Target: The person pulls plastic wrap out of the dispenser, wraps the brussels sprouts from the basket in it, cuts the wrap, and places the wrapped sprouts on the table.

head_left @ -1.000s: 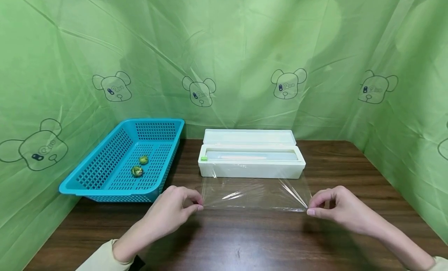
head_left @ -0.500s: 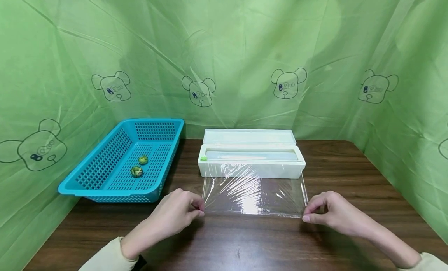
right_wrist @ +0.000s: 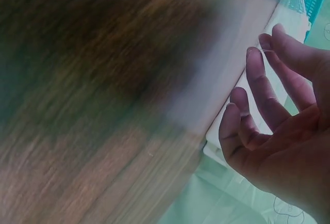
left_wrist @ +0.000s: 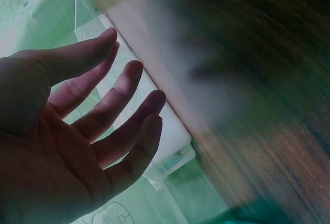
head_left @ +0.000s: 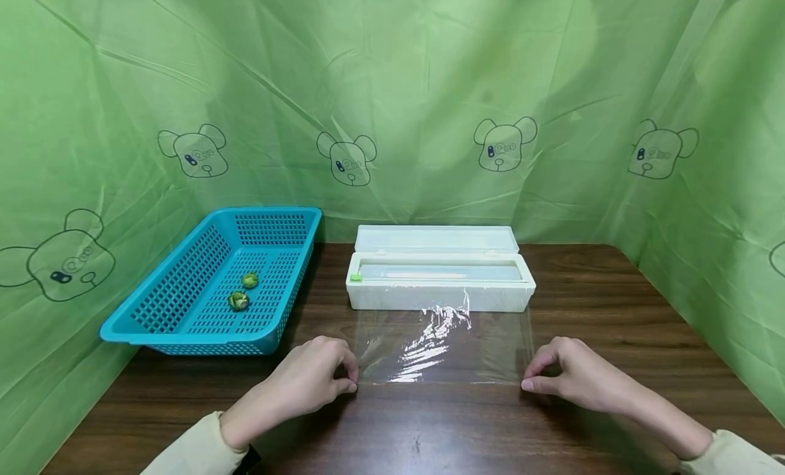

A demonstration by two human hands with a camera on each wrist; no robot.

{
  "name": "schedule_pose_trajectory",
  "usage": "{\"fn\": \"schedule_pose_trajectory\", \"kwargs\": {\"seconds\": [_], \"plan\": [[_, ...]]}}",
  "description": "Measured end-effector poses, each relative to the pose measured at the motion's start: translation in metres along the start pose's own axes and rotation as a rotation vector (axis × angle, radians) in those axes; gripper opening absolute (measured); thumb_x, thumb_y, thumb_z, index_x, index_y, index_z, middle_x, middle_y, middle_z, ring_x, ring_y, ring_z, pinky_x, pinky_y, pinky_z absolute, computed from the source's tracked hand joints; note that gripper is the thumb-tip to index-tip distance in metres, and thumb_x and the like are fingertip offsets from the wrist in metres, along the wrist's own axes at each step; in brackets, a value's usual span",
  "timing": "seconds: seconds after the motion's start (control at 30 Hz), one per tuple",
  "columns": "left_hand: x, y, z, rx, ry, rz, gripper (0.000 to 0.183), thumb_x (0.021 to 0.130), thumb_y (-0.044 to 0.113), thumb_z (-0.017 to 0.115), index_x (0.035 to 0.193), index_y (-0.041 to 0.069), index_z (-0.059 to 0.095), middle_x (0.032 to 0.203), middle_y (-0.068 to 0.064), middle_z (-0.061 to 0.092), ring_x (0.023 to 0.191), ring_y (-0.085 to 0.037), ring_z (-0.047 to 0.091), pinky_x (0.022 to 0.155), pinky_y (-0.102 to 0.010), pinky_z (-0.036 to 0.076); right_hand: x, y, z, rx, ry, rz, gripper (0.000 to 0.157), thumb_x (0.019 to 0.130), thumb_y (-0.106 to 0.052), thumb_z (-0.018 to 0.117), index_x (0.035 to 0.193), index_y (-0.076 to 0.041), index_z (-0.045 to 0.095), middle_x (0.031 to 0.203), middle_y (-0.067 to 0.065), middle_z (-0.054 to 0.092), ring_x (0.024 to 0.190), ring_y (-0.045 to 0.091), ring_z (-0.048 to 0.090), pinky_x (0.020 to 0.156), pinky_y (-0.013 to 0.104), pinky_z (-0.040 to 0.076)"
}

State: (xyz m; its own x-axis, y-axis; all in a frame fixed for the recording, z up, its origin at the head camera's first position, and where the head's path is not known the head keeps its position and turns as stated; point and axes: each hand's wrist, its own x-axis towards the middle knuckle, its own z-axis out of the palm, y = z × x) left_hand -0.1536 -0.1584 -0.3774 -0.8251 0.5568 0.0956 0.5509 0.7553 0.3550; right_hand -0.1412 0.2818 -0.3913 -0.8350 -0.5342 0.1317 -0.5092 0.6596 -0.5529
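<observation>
A sheet of clear cling film (head_left: 429,345) stretches from a white cling film box (head_left: 438,298) toward the near side of the table, wrinkled and shiny in its middle. My left hand (head_left: 313,376) pinches its near left corner between thumb and index finger. At the near right corner, my right hand (head_left: 570,376) pinches the film the same way. In the left wrist view the other fingers of the left hand (left_wrist: 98,105) are loosely bent. The box lid (head_left: 437,238) is raised at the back, and a green slider (head_left: 356,277) sits at the box's left end.
To the left stands a blue perforated basket (head_left: 211,339) with two small green brussels sprouts (head_left: 238,300) in it. A brown wooden table (head_left: 429,434) carries everything. Green printed curtain (head_left: 423,86) encloses the back and sides.
Both hands have drawn the film's near edge a little closer to me, so more film lies out of the box. The right hand has also moved slightly left.
</observation>
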Motion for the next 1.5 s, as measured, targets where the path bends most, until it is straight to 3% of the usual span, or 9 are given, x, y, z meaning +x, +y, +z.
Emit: {"fn": "schedule_pose_trajectory", "kwargs": {"seconds": [0.6,0.83,1.03,1.23,1.37,1.5], "plan": [[0.003,-0.001,0.008,0.005,-0.047,0.005,0.027,0.082,0.023,0.091,0.068,0.031,0.069,0.077,0.019,0.055,0.067,-0.002,0.052,0.058,-0.033,0.047,-0.001,0.002,0.006,0.022,-0.048,0.036,0.014,0.085,-0.023,0.090,0.086,-0.026,0.077,0.082,-0.022,0.068,0.079,0.001,0.059,0.067,0.028,0.050],[0.003,-0.001,0.008,0.006,-0.053,0.007,0.029,0.083,0.023,0.091,0.066,0.032,0.068,0.074,0.022,0.052,0.065,-0.002,0.051,0.056,-0.032,0.046,-0.001,0.003,0.007,0.081,-0.068,0.050,0.018,0.081,-0.016,0.091,0.087,-0.022,0.075,0.079,-0.016,0.066,0.074,0.002,0.059,0.065,0.026,0.050],[0.006,-0.001,0.008,-0.010,-0.065,0.002,0.023,0.080,0.021,0.092,0.074,0.029,0.071,0.067,0.023,0.056,0.069,-0.004,0.057,0.059,-0.035,0.049,-0.001,0.004,0.009,0.078,-0.063,0.045,0.022,0.079,-0.009,0.090,0.086,-0.021,0.074,0.078,-0.014,0.065,0.072,0.002,0.058,0.063,0.026,0.050],[0.011,-0.004,0.008,0.018,-0.080,-0.020,0.022,0.076,0.022,0.095,0.090,0.021,0.078,0.073,0.017,0.058,0.074,-0.006,0.058,0.060,-0.036,0.050,-0.001,0.005,0.009,0.068,-0.060,0.042,0.021,0.081,-0.007,0.089,0.085,-0.021,0.074,0.078,-0.015,0.065,0.071,0.001,0.058,0.062,0.025,0.051],[0.015,-0.007,0.009,0.019,-0.086,-0.014,0.022,0.075,0.019,0.096,0.085,0.023,0.077,0.070,0.018,0.055,0.071,-0.005,0.056,0.059,-0.035,0.048,-0.001,0.005,0.008,0.056,-0.059,0.039,0.020,0.082,-0.008,0.088,0.084,-0.022,0.074,0.078,-0.016,0.065,0.072,0.001,0.059,0.063,0.026,0.051],[0.018,-0.008,0.010,0.011,-0.077,0.020,0.027,0.076,0.012,0.093,0.070,0.027,0.071,0.063,0.022,0.054,0.067,-0.004,0.055,0.057,-0.033,0.048,-0.001,0.006,0.009,0.050,-0.058,0.027,0.021,0.083,-0.007,0.087,0.083,-0.023,0.073,0.078,-0.017,0.065,0.072,0.001,0.059,0.063,0.025,0.051]]}}
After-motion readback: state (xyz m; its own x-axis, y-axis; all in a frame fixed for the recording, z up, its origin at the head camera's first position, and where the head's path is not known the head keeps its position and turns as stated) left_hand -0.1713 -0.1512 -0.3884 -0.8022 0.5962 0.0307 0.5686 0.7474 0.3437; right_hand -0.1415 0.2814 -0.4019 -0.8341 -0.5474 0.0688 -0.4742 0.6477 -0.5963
